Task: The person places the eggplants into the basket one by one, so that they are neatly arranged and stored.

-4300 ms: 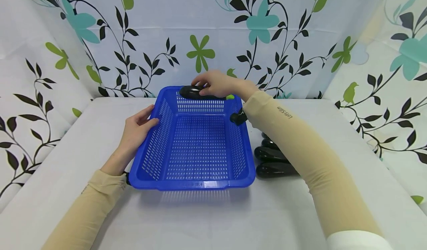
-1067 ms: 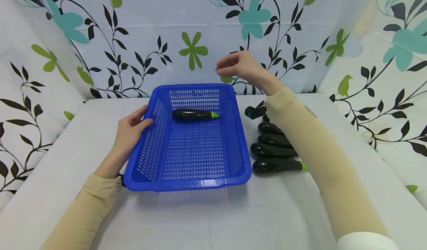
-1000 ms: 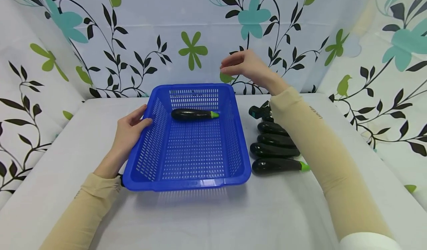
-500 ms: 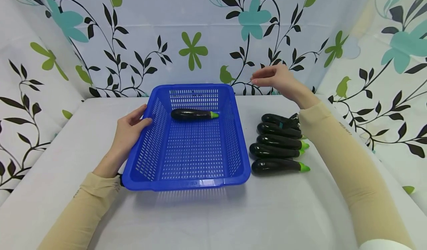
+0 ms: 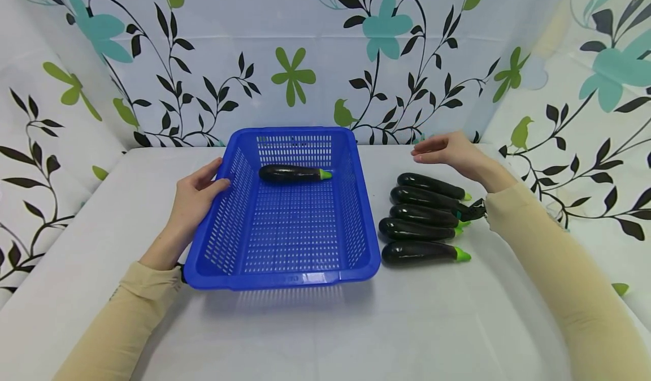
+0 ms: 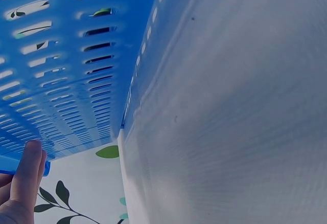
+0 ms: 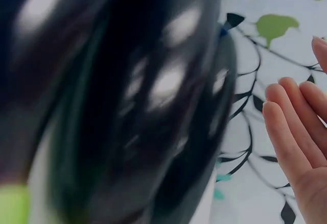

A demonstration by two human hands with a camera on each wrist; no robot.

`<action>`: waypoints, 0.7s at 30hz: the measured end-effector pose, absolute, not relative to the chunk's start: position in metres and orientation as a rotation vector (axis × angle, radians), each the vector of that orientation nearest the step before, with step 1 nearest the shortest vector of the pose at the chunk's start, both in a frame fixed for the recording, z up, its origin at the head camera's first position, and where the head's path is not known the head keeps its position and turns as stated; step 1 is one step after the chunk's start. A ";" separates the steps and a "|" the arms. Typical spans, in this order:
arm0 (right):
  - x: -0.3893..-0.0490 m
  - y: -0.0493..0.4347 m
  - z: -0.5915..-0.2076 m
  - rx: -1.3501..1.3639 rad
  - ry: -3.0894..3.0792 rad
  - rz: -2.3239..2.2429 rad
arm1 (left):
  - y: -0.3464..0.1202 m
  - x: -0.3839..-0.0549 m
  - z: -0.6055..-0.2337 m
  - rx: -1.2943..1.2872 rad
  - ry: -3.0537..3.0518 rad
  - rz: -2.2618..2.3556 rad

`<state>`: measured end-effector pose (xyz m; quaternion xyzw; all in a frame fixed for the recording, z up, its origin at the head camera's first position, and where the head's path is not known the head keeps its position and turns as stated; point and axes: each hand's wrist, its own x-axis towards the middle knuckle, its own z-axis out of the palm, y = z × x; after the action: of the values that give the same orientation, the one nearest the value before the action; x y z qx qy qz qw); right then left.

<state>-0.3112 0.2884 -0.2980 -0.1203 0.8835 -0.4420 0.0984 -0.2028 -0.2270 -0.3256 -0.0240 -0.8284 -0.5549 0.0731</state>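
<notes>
A blue plastic basket [image 5: 282,279] with slotted walls stands in the middle of the table. My left hand [image 5: 195,203] holds its left rim, thumb on top and fingers against the outer side; in the left wrist view those fingers [image 6: 28,175] show at the basket wall [image 6: 76,75]. Inside, near the far wall, lies one dark eggplant [image 5: 290,173] with a green stem. Right of the basket, several eggplants [image 5: 419,252] lie in a column, stems to the right. My right hand [image 5: 458,154] hovers above the farthest eggplant [image 5: 429,184], fingers extended and holding nothing.
A white cloth covers the table [image 5: 315,336]. Behind it hangs a curtain [image 5: 325,59] printed with leaves and flowers, and similar cloth closes both sides. The basket's right rim stands close to the blunt ends of the nearest eggplants.
Earlier my right hand held an eggplant over the basket's far end; that eggplant now lies inside. The emptied hand has moved right and down over the column. My left hand stays on the rim.
</notes>
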 end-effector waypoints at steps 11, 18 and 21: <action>-0.310 0.305 -0.318 -0.349 2.616 -1.141 | -0.227 -0.200 -0.324 -0.080 -2.472 -1.676; -0.308 0.309 -0.325 -0.358 2.590 -1.120 | -0.226 -0.201 -0.324 -0.096 -2.475 -1.675; -0.307 0.309 -0.326 -0.364 2.592 -1.120 | -0.227 -0.201 -0.324 -0.097 -2.480 -1.668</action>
<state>-0.3072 0.3087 -0.3258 -0.1263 0.9006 -0.3890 0.1469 -0.2009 -0.2266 -0.3242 -0.0323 -0.8270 -0.5562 0.0754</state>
